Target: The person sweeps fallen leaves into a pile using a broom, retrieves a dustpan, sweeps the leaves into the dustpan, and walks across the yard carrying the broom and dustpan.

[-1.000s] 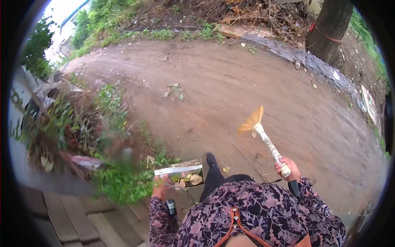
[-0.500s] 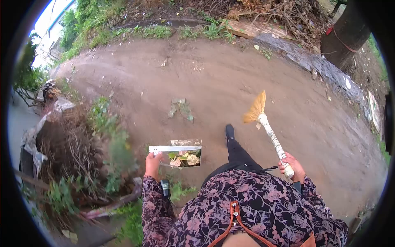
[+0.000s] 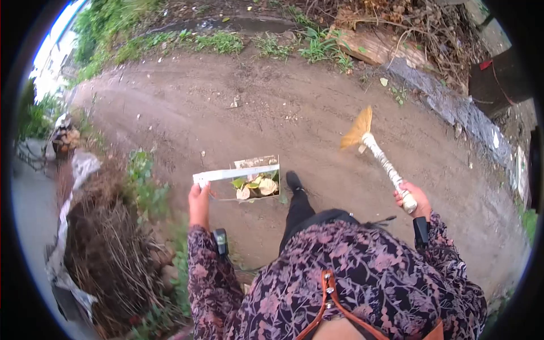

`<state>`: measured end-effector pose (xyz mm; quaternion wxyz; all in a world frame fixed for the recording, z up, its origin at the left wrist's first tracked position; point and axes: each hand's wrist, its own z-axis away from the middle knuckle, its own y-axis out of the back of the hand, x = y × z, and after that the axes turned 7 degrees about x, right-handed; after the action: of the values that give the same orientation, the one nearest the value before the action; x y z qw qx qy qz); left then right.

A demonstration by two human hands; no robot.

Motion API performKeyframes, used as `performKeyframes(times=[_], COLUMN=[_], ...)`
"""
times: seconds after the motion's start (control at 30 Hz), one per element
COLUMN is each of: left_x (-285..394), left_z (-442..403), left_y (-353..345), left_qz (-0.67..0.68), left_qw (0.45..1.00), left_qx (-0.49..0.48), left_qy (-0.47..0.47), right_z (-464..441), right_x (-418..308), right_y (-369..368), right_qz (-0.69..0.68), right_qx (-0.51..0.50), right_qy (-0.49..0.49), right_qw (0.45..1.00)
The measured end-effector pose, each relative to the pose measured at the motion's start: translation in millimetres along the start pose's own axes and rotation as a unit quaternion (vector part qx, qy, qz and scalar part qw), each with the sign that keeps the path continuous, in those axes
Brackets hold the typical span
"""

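My left hand (image 3: 199,205) is closed around the end of a white-edged dustpan (image 3: 226,174), held out in front of me above the dirt. Inside the pan lie green and pale dry leaves (image 3: 258,187). On the right, my right hand (image 3: 417,200) grips a short hand broom (image 3: 383,158) by its white-wrapped handle. The broom's yellow bristles fan out at the far end, pointing forward and away from me. Pan and broom are well apart.
A dirt path (image 3: 187,107) stretches ahead, my dark shoe (image 3: 293,181) on it. Dry twigs (image 3: 107,255) are heaped at left. At upper right are a wooden board (image 3: 377,46), grey sheeting (image 3: 436,99) and a dark trunk-like post (image 3: 498,85). Green weeds edge the far side.
My left hand has raised the dustpan forward, over the spot where leaves lay on the path in view. The broom has shifted slightly right and forward. My foot has stepped and the view has moved.
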<state>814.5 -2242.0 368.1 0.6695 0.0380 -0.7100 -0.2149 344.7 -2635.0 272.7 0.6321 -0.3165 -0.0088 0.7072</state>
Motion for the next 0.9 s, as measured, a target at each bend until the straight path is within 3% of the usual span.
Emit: performKeyframes(times=[0.1,0.2,0.43,0.57,0.63,0.77,0.9], left_x=[14.9,43.7,73.9,91.5,97.9,109.7,122.2], left_z=[-78.3,-135.4,-291.7,-349.2,-367.9,-419.6,-471.0], left_y=[-28.6,-53.4,-98.8,-117.8,-124.3,-148.3,-168.9], left_qz=[0.036,0.009,-0.086,-0.146,-0.239,-0.199,-0.255], left_qw=[0.999,0.998,0.989,0.981,0.956,0.968,0.947], left_qx=[-0.003,-0.062,-0.115,-0.114,-0.135,-0.126,-0.151], left_qy=[0.020,0.015,-0.030,-0.064,-0.108,-0.090,-0.120], right_z=[-2.9,19.5,10.8,-31.8,-43.2,-35.7,-29.4], right_x=[12.0,16.4,14.1,8.0,-3.3,-48.7,-66.0], right_y=[-13.4,-50.9,-99.1,-120.2,-133.2,-191.0,-233.2], right_qz=[-0.034,0.038,-0.021,0.033,0.002,-0.034,-0.007], right_qx=[0.022,0.030,0.108,0.073,0.075,0.079,0.085], right_qy=[0.056,0.060,0.022,0.016,-0.010,-0.018,0.012], right_qw=[0.998,0.997,0.994,0.997,0.997,0.996,0.996])
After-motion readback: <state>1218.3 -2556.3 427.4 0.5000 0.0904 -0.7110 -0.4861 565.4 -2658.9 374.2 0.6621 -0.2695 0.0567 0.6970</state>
